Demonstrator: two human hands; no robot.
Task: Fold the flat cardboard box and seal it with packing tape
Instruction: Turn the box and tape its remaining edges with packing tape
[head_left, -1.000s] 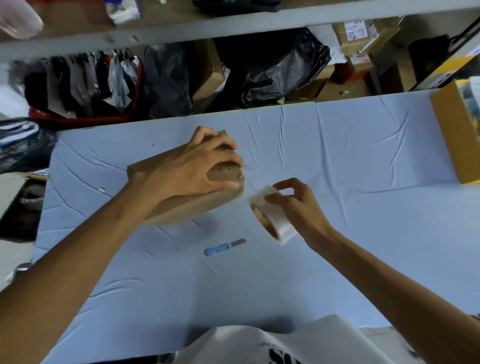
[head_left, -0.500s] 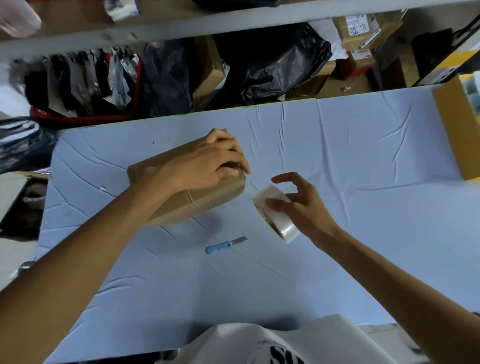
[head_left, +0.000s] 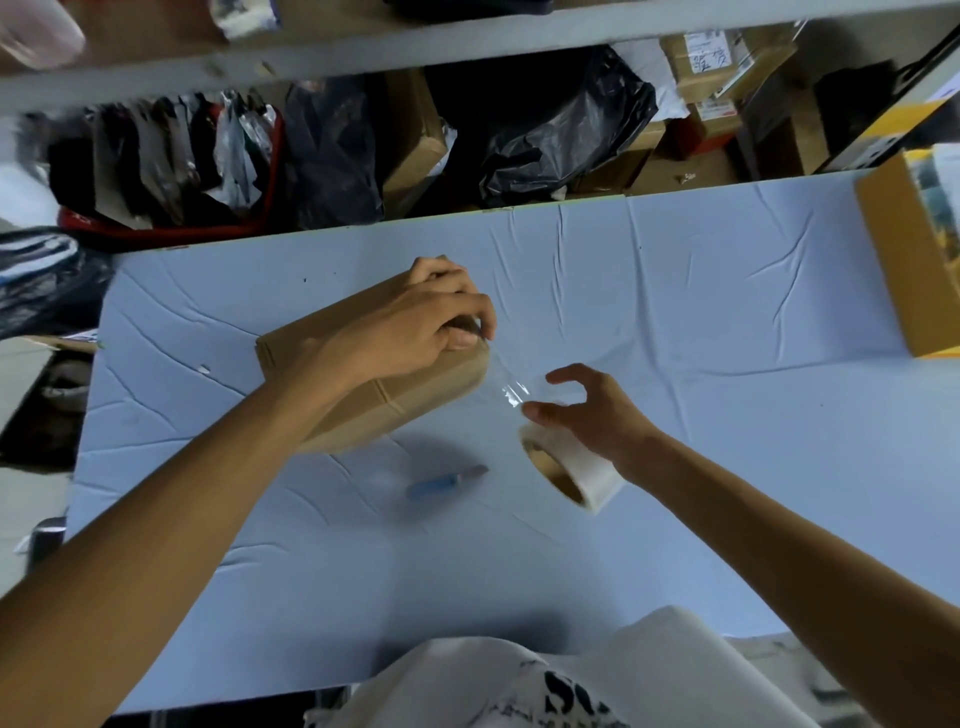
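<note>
A folded brown cardboard box (head_left: 363, 400) lies on the pale blue table (head_left: 675, 322), left of centre. My left hand (head_left: 421, 327) rests on top of its right end and pins the tape end there with thumb and fingers. A clear strip of tape (head_left: 501, 382) stretches from that hand down to the roll of packing tape (head_left: 576, 470), which my right hand (head_left: 592, 410) holds by its upper edge just right of the box.
A small blue-handled cutter (head_left: 444, 480) lies on the table below the box. An open yellow-brown carton (head_left: 904, 260) stands at the right edge. Shelves with black bags (head_left: 561, 119) and boxes run behind the table's far edge.
My right hand has pulled the roll down and to the right, away from the box, drawing out a strip of clear tape. My left hand stayed on the box end.
</note>
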